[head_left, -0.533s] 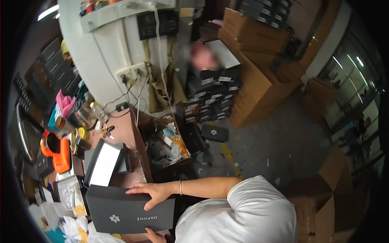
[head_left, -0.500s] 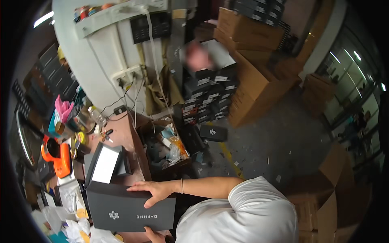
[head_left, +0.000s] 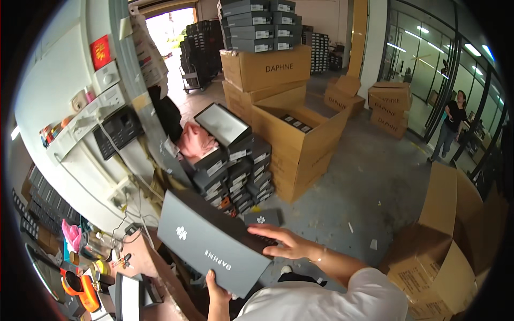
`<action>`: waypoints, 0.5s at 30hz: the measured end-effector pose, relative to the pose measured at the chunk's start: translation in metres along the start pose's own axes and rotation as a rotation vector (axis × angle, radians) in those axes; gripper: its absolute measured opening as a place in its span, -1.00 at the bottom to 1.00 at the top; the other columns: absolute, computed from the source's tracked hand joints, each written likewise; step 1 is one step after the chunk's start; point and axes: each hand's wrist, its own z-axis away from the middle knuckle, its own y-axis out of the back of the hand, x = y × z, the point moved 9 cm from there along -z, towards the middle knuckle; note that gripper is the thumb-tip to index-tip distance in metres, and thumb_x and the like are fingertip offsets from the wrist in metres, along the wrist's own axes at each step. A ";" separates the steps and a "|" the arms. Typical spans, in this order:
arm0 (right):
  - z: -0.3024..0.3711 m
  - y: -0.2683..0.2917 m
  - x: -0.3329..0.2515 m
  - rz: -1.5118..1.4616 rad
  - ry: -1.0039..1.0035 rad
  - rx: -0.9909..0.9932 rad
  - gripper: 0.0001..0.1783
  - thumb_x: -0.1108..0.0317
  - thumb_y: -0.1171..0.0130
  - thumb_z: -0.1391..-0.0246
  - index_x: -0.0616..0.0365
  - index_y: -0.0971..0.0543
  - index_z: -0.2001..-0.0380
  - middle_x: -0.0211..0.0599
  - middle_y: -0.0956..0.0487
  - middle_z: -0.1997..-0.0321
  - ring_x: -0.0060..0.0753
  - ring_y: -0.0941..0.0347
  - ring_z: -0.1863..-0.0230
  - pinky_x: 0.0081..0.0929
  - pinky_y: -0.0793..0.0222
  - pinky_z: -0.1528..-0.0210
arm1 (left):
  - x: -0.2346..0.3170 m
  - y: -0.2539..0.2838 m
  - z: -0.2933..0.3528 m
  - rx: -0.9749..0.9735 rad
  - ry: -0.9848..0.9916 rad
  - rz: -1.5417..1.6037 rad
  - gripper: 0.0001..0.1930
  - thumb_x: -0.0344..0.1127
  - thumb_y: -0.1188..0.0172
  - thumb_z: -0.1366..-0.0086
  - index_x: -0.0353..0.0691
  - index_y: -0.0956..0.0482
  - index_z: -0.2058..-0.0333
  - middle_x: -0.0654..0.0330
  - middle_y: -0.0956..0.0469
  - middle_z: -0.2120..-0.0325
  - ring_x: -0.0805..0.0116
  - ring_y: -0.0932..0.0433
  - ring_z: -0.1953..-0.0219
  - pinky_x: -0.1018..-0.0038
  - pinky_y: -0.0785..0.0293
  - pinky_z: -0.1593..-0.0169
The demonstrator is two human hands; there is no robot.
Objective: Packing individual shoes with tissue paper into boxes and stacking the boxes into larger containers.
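A dark grey shoebox (head_left: 206, 241) with a pale flower emblem is held tilted in front of me, above the floor beside the desk. My left hand (head_left: 217, 289) grips its near edge, with the thumb on the grey face and the other fingers hidden beneath. At the box's right end is my right hand (head_left: 284, 245), its fingers stretched out along the dark side. Whether those fingertips press on the box, I cannot tell. A thin bracelet (head_left: 322, 254) circles my right wrist.
Stacked shoeboxes (head_left: 235, 179) stand ahead, topped by an open box (head_left: 222, 124) and a pink cloth (head_left: 196, 140). Large cartons (head_left: 294, 160) rise beside them; another open carton (head_left: 428, 267) is at right. The cluttered desk (head_left: 144, 257) lies left. A person (head_left: 452, 125) stands far right.
The shoebox has come up off the desk and moved right, now tilted. My left hand shows more fully on its near edge; my right hand has shifted from its top to its right end. The view has swung upward.
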 end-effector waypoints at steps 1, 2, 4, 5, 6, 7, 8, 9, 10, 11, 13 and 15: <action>0.008 0.033 -0.010 0.074 0.081 0.119 -0.39 0.20 -0.06 -0.19 0.21 -0.26 -0.25 -0.03 -0.19 -0.35 -0.10 -0.03 -0.40 -0.25 0.07 -0.37 | -0.010 -0.031 -0.024 -0.056 0.036 -0.012 -0.34 0.20 -0.15 -0.10 -0.18 -0.38 -0.02 0.15 -0.52 0.15 0.24 -0.54 0.13 0.31 -0.55 0.17; 0.020 0.066 -0.019 0.151 0.155 0.239 -0.44 0.26 -0.04 -0.19 0.22 -0.30 -0.22 -0.03 -0.20 -0.34 -0.08 -0.04 -0.40 -0.25 0.06 -0.37 | -0.023 -0.062 -0.048 -0.114 0.079 -0.021 -0.33 0.20 -0.18 -0.07 -0.18 -0.39 -0.02 0.15 -0.52 0.15 0.23 -0.54 0.12 0.31 -0.55 0.16; 0.037 0.113 -0.047 0.566 0.282 0.348 -0.50 0.33 -0.08 -0.11 0.07 -0.41 -0.16 -0.10 -0.25 -0.31 -0.05 -0.08 -0.37 -0.05 0.11 -0.38 | -0.047 -0.122 -0.088 -0.190 0.166 -0.044 -0.31 0.20 -0.19 -0.06 -0.17 -0.38 -0.04 0.12 -0.52 0.13 0.19 -0.52 0.10 0.26 -0.53 0.10; 0.039 0.130 -0.062 0.792 0.333 0.350 -0.50 0.36 -0.10 -0.08 0.01 -0.43 -0.14 -0.13 -0.27 -0.30 -0.05 -0.11 -0.35 0.00 0.12 -0.38 | -0.060 -0.148 -0.108 -0.259 0.228 -0.032 -0.29 0.21 -0.18 -0.07 -0.18 -0.37 -0.06 0.10 -0.50 0.09 0.18 -0.51 0.06 0.27 -0.49 0.03; 0.046 0.147 -0.069 1.036 0.359 0.351 -0.49 0.39 -0.13 -0.05 -0.06 -0.45 -0.13 -0.17 -0.30 -0.28 -0.06 -0.14 -0.34 0.05 0.13 -0.38 | -0.072 -0.189 -0.118 -0.307 0.293 -0.020 -0.29 0.21 -0.17 -0.09 -0.19 -0.36 -0.08 0.08 -0.48 0.06 0.17 -0.49 0.03 0.28 -0.45 -0.02; 0.054 0.163 -0.058 1.190 0.284 0.295 -0.48 0.37 -0.12 -0.05 -0.16 -0.42 -0.14 -0.20 -0.24 -0.32 -0.06 -0.03 -0.38 0.24 0.27 -0.37 | -0.090 -0.233 -0.126 -0.357 0.372 -0.007 -0.28 0.21 -0.15 -0.10 -0.21 -0.35 -0.09 0.06 -0.46 0.02 0.16 -0.47 0.00 0.28 -0.42 -0.07; 0.062 0.180 -0.053 1.324 0.212 0.296 -0.46 0.33 -0.12 -0.06 -0.19 -0.40 -0.16 -0.21 -0.20 -0.33 -0.06 0.01 -0.40 0.26 0.28 -0.36 | -0.107 -0.265 -0.136 -0.418 0.433 -0.010 -0.26 0.21 -0.12 -0.14 -0.23 -0.31 -0.13 0.03 -0.41 -0.04 0.13 -0.42 -0.07 0.25 -0.36 -0.14; 0.069 0.195 -0.047 1.453 0.140 0.294 -0.45 0.30 -0.12 -0.07 -0.23 -0.37 -0.18 -0.22 -0.17 -0.35 -0.05 0.04 -0.41 0.29 0.29 -0.36 | -0.119 -0.298 -0.138 -0.500 0.518 -0.018 -0.24 0.22 -0.10 -0.17 -0.24 -0.26 -0.17 0.01 -0.37 -0.08 0.11 -0.39 -0.11 0.21 -0.33 -0.17; 0.068 0.206 -0.042 1.564 0.116 0.300 -0.43 0.26 -0.12 -0.08 -0.26 -0.34 -0.20 -0.23 -0.14 -0.37 -0.04 0.08 -0.42 0.31 0.30 -0.35 | -0.119 -0.321 -0.141 -0.550 0.529 -0.029 -0.21 0.24 -0.11 -0.16 -0.23 -0.23 -0.19 0.01 -0.34 -0.11 0.10 -0.37 -0.14 0.18 -0.31 -0.19; 0.077 0.226 -0.033 1.640 0.022 0.308 -0.40 0.19 -0.09 -0.10 -0.33 -0.27 -0.24 -0.27 -0.04 -0.40 -0.01 0.14 -0.44 0.37 0.32 -0.34 | -0.128 -0.349 -0.144 -0.585 0.586 -0.045 -0.20 0.24 -0.12 -0.16 -0.23 -0.22 -0.20 0.02 -0.33 -0.12 0.10 -0.37 -0.14 0.18 -0.30 -0.19; 0.089 0.256 -0.027 1.845 0.006 0.296 -0.40 0.19 -0.09 -0.10 -0.37 -0.27 -0.24 -0.28 -0.05 -0.39 0.01 0.12 -0.42 0.39 0.30 -0.32 | -0.147 -0.396 -0.153 -0.660 0.669 -0.053 -0.20 0.24 -0.13 -0.16 -0.22 -0.21 -0.20 0.03 -0.33 -0.13 0.11 -0.36 -0.15 0.17 -0.29 -0.21; 0.100 0.287 -0.021 1.932 -0.042 0.280 -0.40 0.19 -0.08 -0.11 -0.51 -0.26 -0.23 -0.29 -0.07 -0.37 -0.03 0.07 -0.40 0.43 0.25 -0.29 | -0.174 -0.444 -0.160 -0.776 0.784 -0.006 -0.21 0.22 -0.14 -0.16 -0.20 -0.21 -0.21 0.03 -0.31 -0.15 0.13 -0.35 -0.15 0.16 -0.27 -0.22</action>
